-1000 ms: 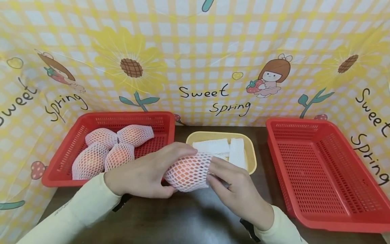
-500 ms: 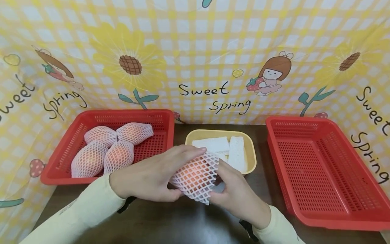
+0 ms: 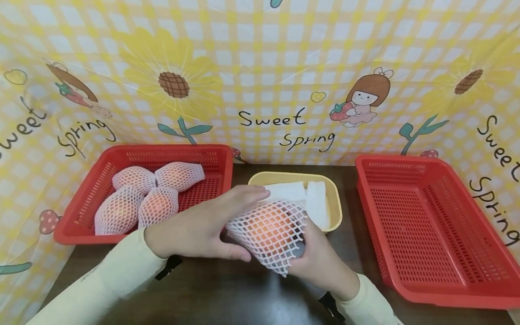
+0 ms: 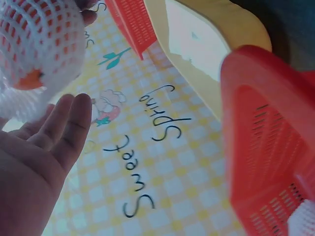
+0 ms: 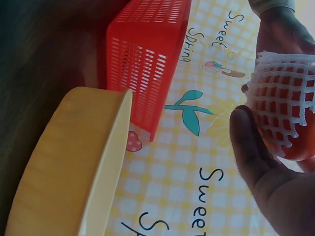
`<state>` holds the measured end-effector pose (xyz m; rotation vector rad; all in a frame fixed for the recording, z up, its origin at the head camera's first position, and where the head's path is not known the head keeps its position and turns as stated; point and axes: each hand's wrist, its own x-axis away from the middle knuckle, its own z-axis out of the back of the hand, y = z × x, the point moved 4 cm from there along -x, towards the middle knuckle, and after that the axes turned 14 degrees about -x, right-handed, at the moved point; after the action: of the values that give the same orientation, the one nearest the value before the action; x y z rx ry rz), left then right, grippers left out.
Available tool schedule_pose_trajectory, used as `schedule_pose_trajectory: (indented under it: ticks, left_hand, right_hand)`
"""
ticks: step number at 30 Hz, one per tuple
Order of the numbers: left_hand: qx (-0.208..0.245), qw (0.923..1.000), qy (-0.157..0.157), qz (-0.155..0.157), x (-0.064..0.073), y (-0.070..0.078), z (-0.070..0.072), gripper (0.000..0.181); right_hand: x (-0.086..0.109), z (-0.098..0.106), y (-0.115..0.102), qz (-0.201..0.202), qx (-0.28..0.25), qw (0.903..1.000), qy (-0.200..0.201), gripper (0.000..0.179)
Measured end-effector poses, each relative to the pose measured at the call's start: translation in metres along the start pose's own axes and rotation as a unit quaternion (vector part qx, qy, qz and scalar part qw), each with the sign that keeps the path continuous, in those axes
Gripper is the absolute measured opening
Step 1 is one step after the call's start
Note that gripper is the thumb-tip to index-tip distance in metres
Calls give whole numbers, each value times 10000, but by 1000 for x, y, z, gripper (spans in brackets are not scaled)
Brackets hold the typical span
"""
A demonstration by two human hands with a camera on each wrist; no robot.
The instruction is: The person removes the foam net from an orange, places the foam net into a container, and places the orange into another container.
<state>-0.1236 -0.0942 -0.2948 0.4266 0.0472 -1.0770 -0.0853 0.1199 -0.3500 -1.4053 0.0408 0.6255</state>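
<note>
A round orange-red fruit point(image 3: 266, 230) sits inside a white foam net sleeve above the table, between the two hands. My right hand point(image 3: 325, 262) holds it from the right; in the right wrist view the fingers point(image 5: 246, 135) curve against the netted fruit point(image 5: 283, 108). The left hand point(image 3: 199, 230) is at the fruit's left, thumb and fingers spread and extended. Seen from the left wrist, its fingers point(image 4: 74, 125) lie straight just under the net; whether they touch it, I cannot tell. Several flat white foam nets point(image 3: 284, 192) lie in a yellow box point(image 3: 338, 207) behind.
At the left stands a red basket point(image 3: 61, 238) with several netted fruits point(image 3: 119, 210). Another red basket point(image 3: 426, 234) stands at the right, its perforated floor showing. A checked, printed sheet point(image 3: 264, 81) forms the back and sides around the dark table point(image 3: 243, 293).
The netted fruit has shifted right with my right hand, and the sleeve's open end has turned toward the lower right. My left hand has loosened and spread its fingers from the fruit.
</note>
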Motion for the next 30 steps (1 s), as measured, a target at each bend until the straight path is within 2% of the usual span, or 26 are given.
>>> schedule_pose_trajectory:
  ticks: [5, 9, 13, 18, 21, 25, 30]
  left_hand:
    - [309, 9981, -184, 499, 7, -12, -2, 78]
    - [600, 9956, -238, 675, 8, -15, -3, 64]
    - [718, 9955, 60, 612, 7, -11, -1, 59]
    - [645, 9950, 754, 146, 5, -4, -1, 50]
    - [612, 9925, 1052, -116, 4, -3, -2, 46]
    - [652, 9907, 1177, -186, 5, -6, -1, 44]
    - [639, 9917, 1118, 25, 8, -8, -1, 42]
  right_hand:
    - [4, 3, 3, -1, -501, 9987, -6, 69]
    - [6, 5, 7, -136, -834, 9964, -28, 68]
    - [8, 7, 8, -171, -834, 9964, -59, 74]
    - [8, 6, 7, -325, -909, 9952, -132, 84]
    - [8, 7, 5, -411, -851, 9955, -93, 85]
    - [9, 10, 3, -379, -701, 9968, 11, 81]
    - [10, 13, 3, -108, -892, 9958, -191, 80]
